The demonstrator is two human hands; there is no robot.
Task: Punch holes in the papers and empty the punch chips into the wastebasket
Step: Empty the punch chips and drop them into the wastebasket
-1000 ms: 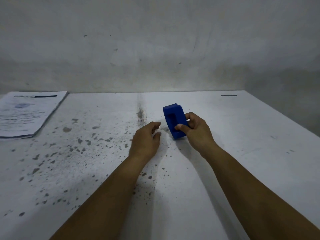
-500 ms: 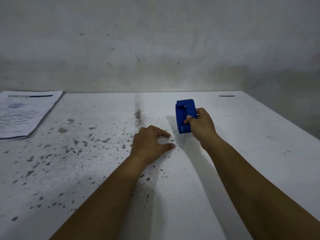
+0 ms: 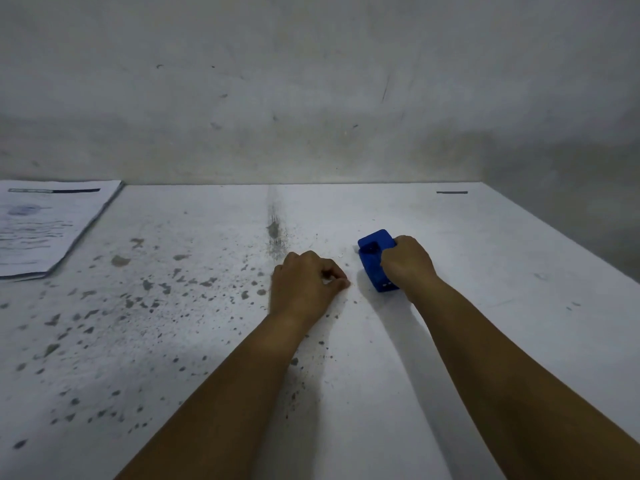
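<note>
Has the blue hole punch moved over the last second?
Yes. The blue hole punch has shifted right, away from the dark streak, and now sits on the table.

two hands are in view: the left hand [image 3: 304,285] and the right hand [image 3: 407,263]. one blue hole punch [image 3: 372,261] sits in the right hand's grip. one stack of papers [image 3: 41,226] lies far off to the left hand's outer side; how many sheets it holds cannot be told. one table [image 3: 485,271] lies under both hands.

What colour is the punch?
Solid blue, gripped by the right hand; head view.
</note>
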